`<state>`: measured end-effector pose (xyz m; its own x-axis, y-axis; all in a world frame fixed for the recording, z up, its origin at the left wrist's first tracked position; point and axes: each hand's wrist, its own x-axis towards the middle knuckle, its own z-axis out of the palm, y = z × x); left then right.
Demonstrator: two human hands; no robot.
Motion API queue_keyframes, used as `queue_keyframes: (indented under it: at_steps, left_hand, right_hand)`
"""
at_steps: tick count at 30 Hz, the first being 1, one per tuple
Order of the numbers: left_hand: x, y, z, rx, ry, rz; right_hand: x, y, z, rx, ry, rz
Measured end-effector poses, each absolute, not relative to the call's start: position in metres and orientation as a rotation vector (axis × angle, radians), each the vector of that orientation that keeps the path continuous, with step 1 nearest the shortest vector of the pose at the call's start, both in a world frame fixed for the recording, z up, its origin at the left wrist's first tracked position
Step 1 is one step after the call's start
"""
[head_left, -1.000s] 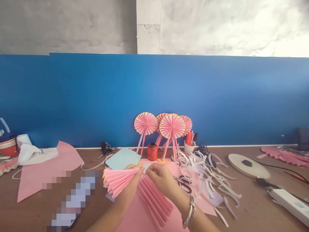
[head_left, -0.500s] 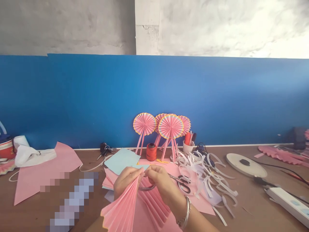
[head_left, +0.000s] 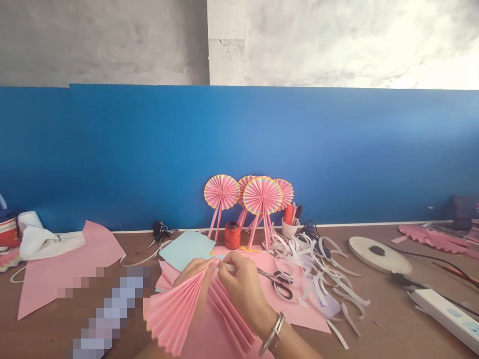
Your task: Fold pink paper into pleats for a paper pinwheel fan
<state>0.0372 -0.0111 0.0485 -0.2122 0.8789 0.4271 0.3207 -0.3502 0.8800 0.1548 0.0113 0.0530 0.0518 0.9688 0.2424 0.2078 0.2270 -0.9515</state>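
A pink pleated paper fan (head_left: pixel 177 311) with a yellowish edge spreads down from its gathered end. My left hand (head_left: pixel 191 271) is closed around that gathered end, partly hidden behind the folds. Close beside it, my right hand (head_left: pixel 241 281) is closed in a pinch. Something small and pale shows at its fingertips, too little to name. Another pleated pink section (head_left: pixel 234 316) hangs below my right hand. Scissors (head_left: pixel 279 283) with dark handles lie just beyond my right hand on pink paper sheets (head_left: pixel 310 316).
Several finished pink paper rosettes (head_left: pixel 263 195) stand at the blue partition (head_left: pixel 149 149), behind a red thread spool (head_left: pixel 232 236). Light blue paper (head_left: pixel 188 250), curled white strips (head_left: pixel 337 274), a white cup (head_left: pixel 290 228), keys (head_left: pixel 160 229) and a power strip (head_left: pixel 449 314) lie around.
My right hand has drawn slightly away from the gathered end and turned. The fan in my left hand has tilted outward to the left. The view has shifted slightly.
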Motion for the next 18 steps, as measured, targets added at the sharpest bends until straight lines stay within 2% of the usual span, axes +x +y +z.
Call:
queue_keyframes:
  at_steps: [2, 6, 10, 13, 16, 18]
  left_hand:
    - [0.031, -0.009, 0.054, 1.433, 1.434, 1.575]
    - [0.023, 0.005, 0.059, 0.918, 1.408, 1.712]
    - [0.029, 0.018, 0.049, 0.762, 1.099, 1.545]
    - [0.036, 0.019, 0.037, 0.695, 1.017, 1.413]
    - [0.039, 0.016, 0.029, 0.706, 1.016, 1.341]
    - [0.041, 0.015, 0.026, 0.746, 1.029, 1.309]
  right_hand:
    - [0.168, 0.022, 0.051, -1.257, -1.322, 0.911]
    - [0.209, 0.046, 0.054, -1.429, -1.195, 0.755]
    - [0.227, 0.051, 0.051, -1.854, -1.850, 0.232]
    - [0.222, 0.045, 0.042, -2.035, -2.137, 0.042]
    - [0.214, 0.040, 0.041, -2.009, -2.137, 0.115]
    - [0.208, 0.037, 0.046, -1.836, -2.077, 0.342]
